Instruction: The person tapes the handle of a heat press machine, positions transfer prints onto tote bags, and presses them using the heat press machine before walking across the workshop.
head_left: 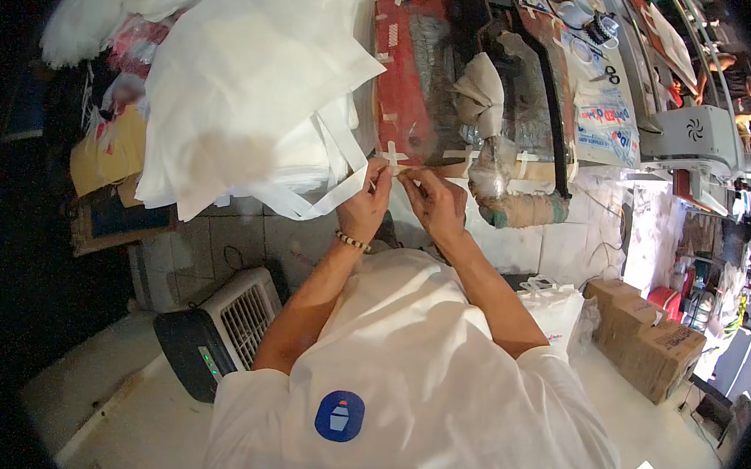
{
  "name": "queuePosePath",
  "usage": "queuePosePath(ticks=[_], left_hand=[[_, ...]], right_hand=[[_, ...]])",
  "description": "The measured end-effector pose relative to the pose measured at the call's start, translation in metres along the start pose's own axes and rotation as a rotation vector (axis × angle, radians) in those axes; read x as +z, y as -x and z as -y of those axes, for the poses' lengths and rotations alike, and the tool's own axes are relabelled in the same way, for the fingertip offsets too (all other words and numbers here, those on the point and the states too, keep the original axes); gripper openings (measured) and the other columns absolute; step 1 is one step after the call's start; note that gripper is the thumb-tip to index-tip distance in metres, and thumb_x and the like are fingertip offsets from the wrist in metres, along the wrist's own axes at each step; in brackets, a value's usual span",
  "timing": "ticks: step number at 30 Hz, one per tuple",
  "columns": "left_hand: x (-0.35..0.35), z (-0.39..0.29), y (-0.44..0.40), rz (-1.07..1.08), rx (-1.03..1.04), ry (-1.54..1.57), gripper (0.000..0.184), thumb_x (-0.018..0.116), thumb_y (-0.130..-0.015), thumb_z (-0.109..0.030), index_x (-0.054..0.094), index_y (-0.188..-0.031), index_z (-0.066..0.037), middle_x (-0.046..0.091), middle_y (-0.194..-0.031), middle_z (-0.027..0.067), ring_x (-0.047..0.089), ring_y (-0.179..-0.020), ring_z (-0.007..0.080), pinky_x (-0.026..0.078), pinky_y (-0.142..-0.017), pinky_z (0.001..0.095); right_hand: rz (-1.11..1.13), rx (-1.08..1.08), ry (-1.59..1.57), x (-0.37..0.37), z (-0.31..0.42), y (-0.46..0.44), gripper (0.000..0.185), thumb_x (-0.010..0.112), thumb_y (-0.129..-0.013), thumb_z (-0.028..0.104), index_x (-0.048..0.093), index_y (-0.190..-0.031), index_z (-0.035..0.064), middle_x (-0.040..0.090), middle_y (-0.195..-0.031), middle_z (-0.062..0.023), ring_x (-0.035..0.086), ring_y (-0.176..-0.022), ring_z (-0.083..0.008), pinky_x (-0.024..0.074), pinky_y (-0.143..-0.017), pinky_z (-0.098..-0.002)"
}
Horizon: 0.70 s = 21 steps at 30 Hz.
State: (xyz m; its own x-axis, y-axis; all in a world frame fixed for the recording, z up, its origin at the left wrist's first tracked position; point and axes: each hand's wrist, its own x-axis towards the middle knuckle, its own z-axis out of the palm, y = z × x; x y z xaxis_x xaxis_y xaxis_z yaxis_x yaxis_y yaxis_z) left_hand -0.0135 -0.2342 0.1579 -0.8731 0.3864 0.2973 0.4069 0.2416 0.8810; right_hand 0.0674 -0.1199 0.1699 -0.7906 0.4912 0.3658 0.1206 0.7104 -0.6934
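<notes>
My left hand (pixel 365 201) and my right hand (pixel 435 204) are close together at the near edge of a red and grey taped panel (pixel 399 81). Both have their fingers pinched. A small pale strip seems to lie between the fingertips, but its kind is unclear. Left of my left hand is a tall pile of white fabric bags (pixel 256 72), with a loose white handle loop (pixel 331 189) beside my wrist. A black metal bar frame (pixel 547 73) spans the panel to the right of my right hand. Its near end carries a thick handle wrapped in brown and green (pixel 523 211).
A grey slatted appliance (pixel 223 328) with green lights stands low on the left. Cardboard boxes (pixel 644 337) and a white bag (pixel 551 310) sit on the right. Further right are a grey machine (pixel 695 138), scissors (pixel 609 74) and people in the background.
</notes>
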Motion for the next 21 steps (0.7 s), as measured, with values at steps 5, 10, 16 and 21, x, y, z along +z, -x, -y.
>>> queuePosePath(ticks=[5, 10, 16, 21], left_hand=[[-0.004, -0.005, -0.005, 0.062, 0.078, -0.223, 0.014, 0.064, -0.087, -0.012, 0.069, -0.099, -0.007, 0.066, -0.076, 0.0115, 0.062, -0.063, 0.0249, 0.049, -0.058, 0.0358], [-0.011, -0.012, -0.008, 0.090, 0.138, -0.269, 0.017, 0.063, -0.087, -0.012, 0.070, -0.102, -0.008, 0.067, -0.078, 0.0122, 0.065, -0.069, 0.0280, 0.050, -0.060, 0.0380], [-0.010, -0.009, -0.001, 0.114, 0.087, -0.223, 0.025, 0.063, -0.088, -0.013, 0.068, -0.112, -0.009, 0.068, -0.083, 0.0125, 0.066, -0.071, 0.0276, 0.051, -0.063, 0.0365], [-0.013, -0.013, -0.007, 0.173, -0.014, -0.102, 0.037, 0.063, -0.090, -0.018, 0.060, -0.127, -0.014, 0.069, -0.089, 0.0125, 0.067, -0.075, 0.0275, 0.052, -0.063, 0.0368]], right_hand=[[0.033, -0.036, -0.064, -0.003, 0.000, 0.001, 0.013, 0.074, -0.080, 0.007, 0.068, -0.091, 0.0069, 0.069, -0.077, -0.0114, 0.066, -0.058, -0.0202, 0.0487, -0.050, -0.0294], [0.054, 0.040, -0.101, 0.001, -0.004, 0.002, 0.015, 0.071, -0.082, 0.013, 0.065, -0.095, 0.0082, 0.069, -0.082, -0.0131, 0.068, -0.072, -0.0303, 0.0528, -0.061, -0.0382], [0.109, -0.026, 0.038, -0.010, 0.000, -0.003, 0.015, 0.072, -0.081, 0.005, 0.067, -0.095, 0.0045, 0.070, -0.082, -0.0140, 0.069, -0.066, -0.0228, 0.0518, -0.055, -0.0302], [0.117, -0.015, -0.114, -0.007, -0.008, -0.003, 0.015, 0.072, -0.082, 0.006, 0.067, -0.096, 0.0044, 0.070, -0.081, -0.0148, 0.068, -0.065, -0.0249, 0.0517, -0.056, -0.0312]])
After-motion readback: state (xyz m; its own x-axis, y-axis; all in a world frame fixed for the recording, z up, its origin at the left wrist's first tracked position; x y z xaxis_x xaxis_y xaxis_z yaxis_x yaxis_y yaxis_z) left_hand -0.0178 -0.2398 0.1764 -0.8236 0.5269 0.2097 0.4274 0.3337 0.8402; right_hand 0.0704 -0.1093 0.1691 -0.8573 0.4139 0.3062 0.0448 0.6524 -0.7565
